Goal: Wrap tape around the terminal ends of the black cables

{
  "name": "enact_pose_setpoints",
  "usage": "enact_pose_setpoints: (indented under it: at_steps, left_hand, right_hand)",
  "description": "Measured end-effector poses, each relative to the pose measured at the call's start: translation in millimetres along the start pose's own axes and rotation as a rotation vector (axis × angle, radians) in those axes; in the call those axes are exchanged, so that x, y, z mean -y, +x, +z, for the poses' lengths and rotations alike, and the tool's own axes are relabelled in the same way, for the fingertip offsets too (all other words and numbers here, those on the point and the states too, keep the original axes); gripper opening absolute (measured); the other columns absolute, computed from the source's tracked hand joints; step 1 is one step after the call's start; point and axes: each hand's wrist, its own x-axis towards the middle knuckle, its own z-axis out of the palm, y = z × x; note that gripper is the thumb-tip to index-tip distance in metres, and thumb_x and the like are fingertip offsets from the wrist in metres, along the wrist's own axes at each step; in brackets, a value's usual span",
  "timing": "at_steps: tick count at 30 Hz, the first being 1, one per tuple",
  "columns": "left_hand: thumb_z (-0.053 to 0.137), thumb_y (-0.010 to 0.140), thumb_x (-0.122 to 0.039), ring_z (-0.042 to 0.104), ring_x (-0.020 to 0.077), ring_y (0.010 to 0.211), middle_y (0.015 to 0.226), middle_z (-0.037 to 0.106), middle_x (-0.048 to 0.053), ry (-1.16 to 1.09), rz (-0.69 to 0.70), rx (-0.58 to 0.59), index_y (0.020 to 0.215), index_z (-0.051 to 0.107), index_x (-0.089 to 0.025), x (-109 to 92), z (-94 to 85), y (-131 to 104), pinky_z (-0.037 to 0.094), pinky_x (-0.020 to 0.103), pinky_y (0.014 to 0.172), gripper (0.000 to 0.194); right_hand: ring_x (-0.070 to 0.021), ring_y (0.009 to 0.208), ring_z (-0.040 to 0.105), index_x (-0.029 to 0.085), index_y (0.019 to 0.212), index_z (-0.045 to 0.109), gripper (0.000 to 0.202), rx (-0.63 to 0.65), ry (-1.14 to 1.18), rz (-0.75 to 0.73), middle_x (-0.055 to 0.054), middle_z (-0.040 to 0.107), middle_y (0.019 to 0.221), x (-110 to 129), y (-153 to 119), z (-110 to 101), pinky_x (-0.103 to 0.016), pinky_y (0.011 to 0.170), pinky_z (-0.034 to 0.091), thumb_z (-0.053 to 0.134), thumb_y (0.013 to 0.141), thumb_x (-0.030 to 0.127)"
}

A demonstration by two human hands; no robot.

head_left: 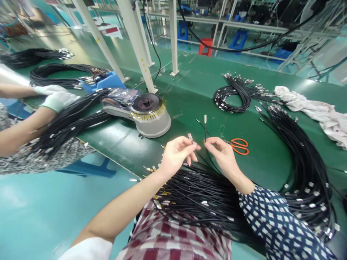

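Both of my bare hands are up over the green desk (pixel 187 86), fingertips near each other. With my left hand (pixel 175 154) I'm pinching a small white tag (pixel 190 137) between thumb and fingers, the other fingers loosely curled. My right hand (pixel 222 156) grips a thin black cable (pixel 205 134) between thumb and forefinger, its white-tipped end standing up above them.

Below my hands a wide bundle of black cables with white tags and yellowish ends (pixel 200 191) spreads along the near edge, above my red-and-white checked apron (pixel 173 238). Just right of my right hand lie orange-handled scissors (pixel 240 146), their blades partly hidden.

On the right, a long curved bundle of black cables (pixel 303 144) sweeps toward the near edge; a coiled bundle of black cables (pixel 233 99) sits farther off, and a crumpled whitish cloth (pixel 311 108) lies at the far right. To the left stands a grey round-based machine with a dark disc on top (pixel 153 122). Beside it, another person's white-gloved hands (pixel 60 100) are at a drooping bunch of black cables (pixel 69 122).
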Motion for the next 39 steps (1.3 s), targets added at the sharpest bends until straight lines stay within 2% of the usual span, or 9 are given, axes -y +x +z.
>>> enact_pose_setpoints:
  at_steps: [3, 5, 8, 11, 13, 22, 39]
  left_hand:
    - [0.079, 0.075, -0.038, 0.062, 0.0129, 0.042, 0.067, 0.071, 0.005, 0.03, -0.098, 0.094, 0.083, 0.06, -0.014, -3, -1.3, -13, 0.047, 0.02, 0.037, 0.032]
    - [0.079, 0.075, -0.036, 0.063, 0.0137, 0.041, 0.065, 0.069, 0.002, 0.043, -0.149, 0.111, 0.097, 0.06, -0.014, -3, -4.1, -23, 0.05, 0.021, 0.037, 0.037]
    - [0.079, 0.076, -0.033, 0.065, 0.0153, 0.044, 0.066, 0.07, 0.0, 0.055, -0.2, 0.1, 0.116, 0.056, -0.017, -1, -9.3, -39, 0.053, 0.023, 0.039, 0.049]
    - [0.078, 0.078, -0.032, 0.067, 0.0165, 0.046, 0.068, 0.07, 0.001, 0.054, -0.218, 0.083, 0.12, 0.056, -0.016, 3, -12.4, -50, 0.055, 0.024, 0.042, 0.05]
    - [0.077, 0.078, -0.031, 0.068, 0.017, 0.047, 0.068, 0.071, 0.001, 0.054, -0.216, 0.07, 0.12, 0.055, -0.016, 6, -12.6, -56, 0.056, 0.024, 0.043, 0.05]
    - [0.073, 0.083, -0.026, 0.069, 0.0164, 0.051, 0.072, 0.072, 0.001, 0.072, -0.156, 0.051, 0.12, 0.055, -0.017, 12, -14.2, -65, 0.058, 0.025, 0.046, 0.042]
    - [0.073, 0.083, -0.025, 0.069, 0.0156, 0.051, 0.071, 0.072, 0.0, 0.123, -0.138, 0.024, 0.119, 0.057, -0.018, 11, -12.5, -69, 0.059, 0.025, 0.047, 0.04]
  right_hand:
    - [-0.0225, 0.084, 0.065, 0.019, 0.091, 0.072, 0.023, -0.042, -0.04, 0.045, -0.008, 0.073, 0.092, -2, 6, -7, -0.038, 0.077, 0.05, 0.072, 0.081, 0.04]
    - [-0.0217, 0.089, 0.066, 0.019, 0.094, 0.07, 0.025, -0.049, 0.053, 0.08, -0.007, 0.073, 0.096, 5, 1, -11, -0.037, 0.081, 0.051, 0.074, 0.079, 0.038]
    - [-0.0186, 0.093, 0.068, 0.022, 0.093, 0.068, 0.024, 0.063, 0.371, 0.226, -0.004, 0.074, 0.095, 24, -17, -10, -0.033, 0.088, 0.051, 0.08, 0.076, 0.034]
    - [-0.0148, 0.085, 0.068, 0.023, 0.09, 0.068, 0.026, 0.189, 0.605, 0.394, -0.001, 0.075, 0.088, 41, -38, -2, -0.029, 0.086, 0.051, 0.085, 0.072, 0.029]
    - [-0.0125, 0.079, 0.067, 0.023, 0.088, 0.068, 0.026, 0.209, 0.698, 0.445, 0.001, 0.075, 0.085, 45, -47, 7, -0.027, 0.082, 0.051, 0.087, 0.069, 0.026]
    - [-0.0122, 0.074, 0.064, 0.022, 0.081, 0.063, 0.027, 0.116, 0.786, 0.437, 0.003, 0.07, 0.078, 45, -58, 34, -0.025, 0.073, 0.051, 0.086, 0.068, 0.023]
    - [-0.012, 0.072, 0.061, 0.021, 0.076, 0.06, 0.027, 0.029, 0.728, 0.395, 0.003, 0.067, 0.074, 51, -63, 42, -0.026, 0.072, 0.05, 0.085, 0.07, 0.025]
